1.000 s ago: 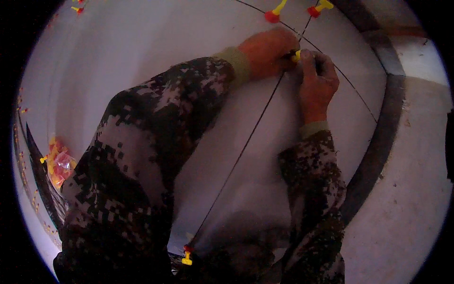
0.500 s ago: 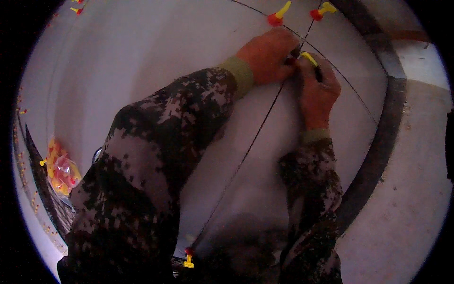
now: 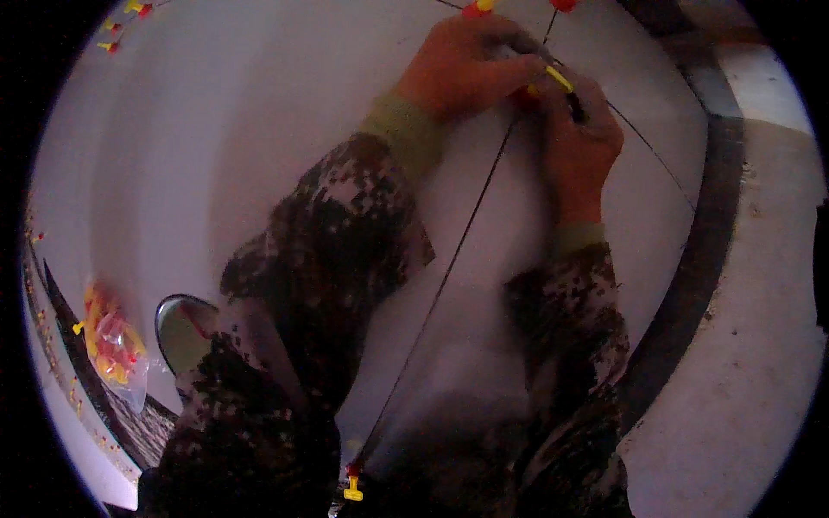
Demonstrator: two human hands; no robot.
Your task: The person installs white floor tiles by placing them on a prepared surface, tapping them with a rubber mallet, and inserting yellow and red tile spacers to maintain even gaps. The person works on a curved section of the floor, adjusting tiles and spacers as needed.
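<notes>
My right hand is closed around a tile leveling spacer with a yellow handle, over the dark joint between pale tiles. Part of the spacer's red base shows beneath the fingers. My left hand meets it from the left, thumb and fingers pinched together by the handle. What those left fingers hold, if anything, is hidden. Just beyond the hands, another spacer with a red base and a second red spacer base sit on the joints at the top edge.
Near my body, a red and yellow spacer stands in the same joint. At left lie a clear bag of spacers and a round-rimmed object, partly behind my sleeve. A dark strip borders the tiles at right, beside bare rough floor.
My left hand has shifted slightly left and up, its wrist turned, while my right hand stays at the spacer. The view has tilted a little, uncovering more of the round-rimmed object.
</notes>
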